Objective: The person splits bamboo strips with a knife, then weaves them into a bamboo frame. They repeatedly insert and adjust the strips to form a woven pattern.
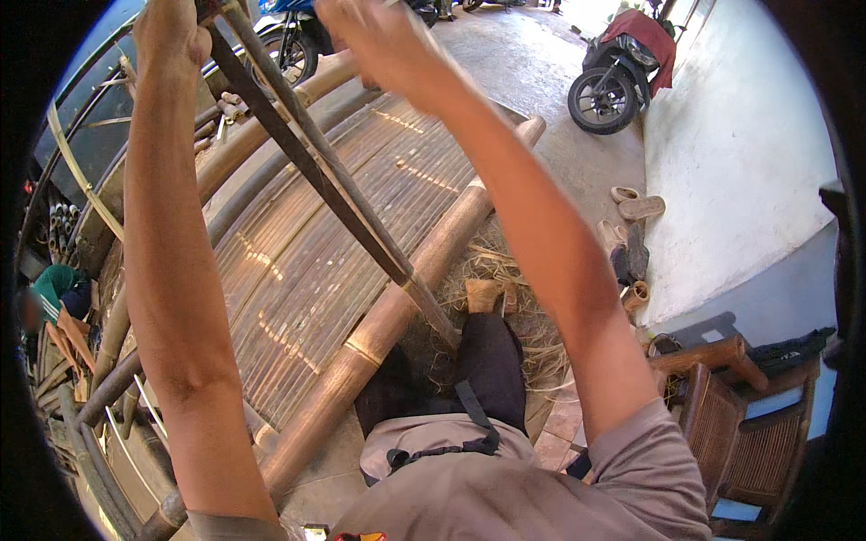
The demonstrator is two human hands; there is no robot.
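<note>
The long bamboo pole [334,185] was held clamped at its far top end by the left hand [170,32], slanting down to the near right, its foot on the ground by the leg; the right hand [365,32] was raised beside it, its fingers' state indiscernible.

We are in an open yard where people make things out of bamboo. Our landmark is the big bamboo mat [334,234], made of thin flat strips. Thick bamboo poles [397,307] lie along its sides. Left of the mat, more poles and cut strips [68,153] are piled up. Just right of the mat, dry shavings [505,270] cover the concrete floor [532,81]. Beyond the mat stand two parked motorbikes [618,77]. Far right of the mat we see a white wall [731,153], sandals [636,206] and a wooden chair [740,424].
</note>
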